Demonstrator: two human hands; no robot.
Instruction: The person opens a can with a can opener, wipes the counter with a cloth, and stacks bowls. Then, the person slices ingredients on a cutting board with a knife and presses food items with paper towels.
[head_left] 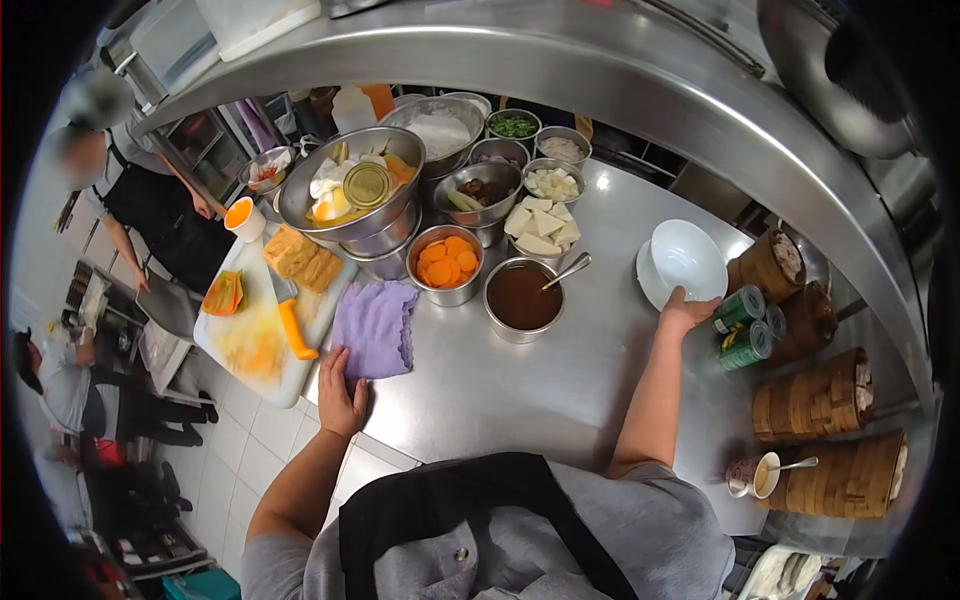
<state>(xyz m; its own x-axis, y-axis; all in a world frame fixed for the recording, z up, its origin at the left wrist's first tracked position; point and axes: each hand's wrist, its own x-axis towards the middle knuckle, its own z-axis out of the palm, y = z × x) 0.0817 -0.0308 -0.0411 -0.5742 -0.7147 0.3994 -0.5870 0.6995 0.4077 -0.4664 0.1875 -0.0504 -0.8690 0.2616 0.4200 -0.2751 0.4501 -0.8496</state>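
My left hand [342, 396] rests at the lower edge of a folded purple cloth [375, 328], fingers extended. Left of it, a knife with an orange handle [292, 322] lies on a white cutting board [285, 385] beside a block of golden-brown food [302, 260]. At the right, my right hand [688, 310] holds the near rim of a white bowl [688, 258], which overlaps another white dish [650, 280]. Between the hands stand a metal pot of brown sauce [522, 297] with a spoon in it and a bowl of orange slices [446, 264].
Metal bowls of ingredients [480, 190] crowd the back. Green cans [744, 345] and bamboo steamers [815, 395] line the right side, with a cup [764, 475] near them. A steel shelf [500, 55] arches overhead. A person in a black apron [165, 205] stands at the left.
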